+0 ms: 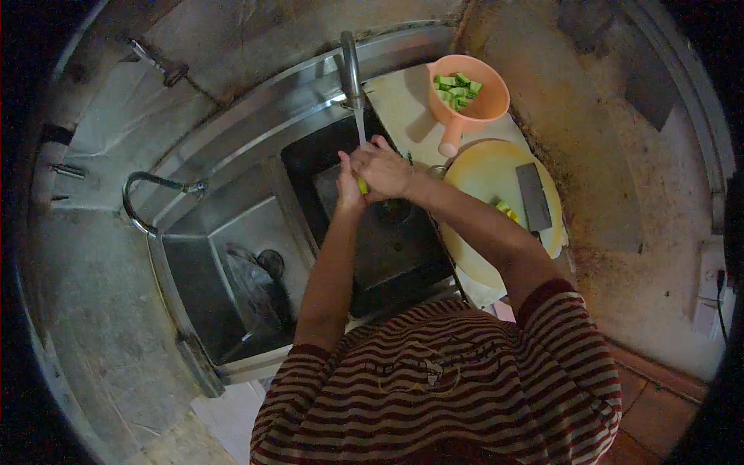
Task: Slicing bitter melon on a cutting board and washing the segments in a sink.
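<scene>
Water runs from a metal faucet [351, 70] onto my two hands, which meet over the right basin of a steel sink [401, 250]. My left hand [350, 185] is closed on a small yellow-green vegetable piece [362, 186], mostly hidden between the palms. My right hand [381, 168] lies over it, fingers bent and touching the left; whether it grips the piece too is unclear. Right of the sink, a pink plastic dipper [494, 87] holds cut green vegetable pieces [458, 90]. Beside it, a cleaver [533, 197] and a few yellow-green scraps [507, 210] rest on a round cutting board [471, 174].
In the left basin [197, 302] lies a clear plastic bag [256, 279] with a dark round thing beside it. A second curved faucet [135, 197] stands at that basin's far left corner. A stained wall [593, 174] borders the counter on the right.
</scene>
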`<state>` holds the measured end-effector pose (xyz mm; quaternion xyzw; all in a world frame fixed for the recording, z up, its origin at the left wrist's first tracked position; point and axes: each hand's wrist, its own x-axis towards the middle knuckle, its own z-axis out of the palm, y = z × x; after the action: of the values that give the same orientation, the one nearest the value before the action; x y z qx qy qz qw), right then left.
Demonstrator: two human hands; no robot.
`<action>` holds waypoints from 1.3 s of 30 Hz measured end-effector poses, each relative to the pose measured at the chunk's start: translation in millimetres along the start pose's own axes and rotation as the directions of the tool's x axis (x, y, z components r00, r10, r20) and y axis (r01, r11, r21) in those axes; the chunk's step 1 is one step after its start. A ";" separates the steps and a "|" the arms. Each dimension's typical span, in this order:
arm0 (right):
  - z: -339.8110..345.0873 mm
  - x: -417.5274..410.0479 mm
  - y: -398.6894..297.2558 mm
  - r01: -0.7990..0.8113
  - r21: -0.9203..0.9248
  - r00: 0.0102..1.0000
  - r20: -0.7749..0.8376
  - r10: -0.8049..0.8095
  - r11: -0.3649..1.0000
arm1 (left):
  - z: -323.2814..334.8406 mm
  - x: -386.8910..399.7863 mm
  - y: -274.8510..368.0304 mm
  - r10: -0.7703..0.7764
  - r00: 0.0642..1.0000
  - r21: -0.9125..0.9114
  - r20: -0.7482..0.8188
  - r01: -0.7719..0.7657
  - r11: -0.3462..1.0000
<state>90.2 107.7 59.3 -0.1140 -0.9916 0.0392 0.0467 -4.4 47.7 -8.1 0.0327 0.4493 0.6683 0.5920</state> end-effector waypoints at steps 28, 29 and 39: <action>-20.8 -52.0 -28.0 -0.282 0.231 0.773 -0.520 0.363 0.931 | 17.0 14.1 12.4 0.149 0.970 0.240 0.192 -0.194 0.951; -22.1 -44.0 -24.7 -0.248 0.101 0.802 -0.537 0.262 0.964 | 14.4 11.9 12.5 0.145 0.966 0.194 0.212 -0.187 0.963; -22.9 -25.6 -0.4 -0.051 0.040 0.932 -0.357 0.062 0.998 | 21.0 -22.8 32.8 -0.051 0.984 0.268 0.173 0.003 0.963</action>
<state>117.2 103.0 79.9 -0.1470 -0.9622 0.0340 0.2268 -10.5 44.2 36.4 0.1655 0.4808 0.5881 0.6290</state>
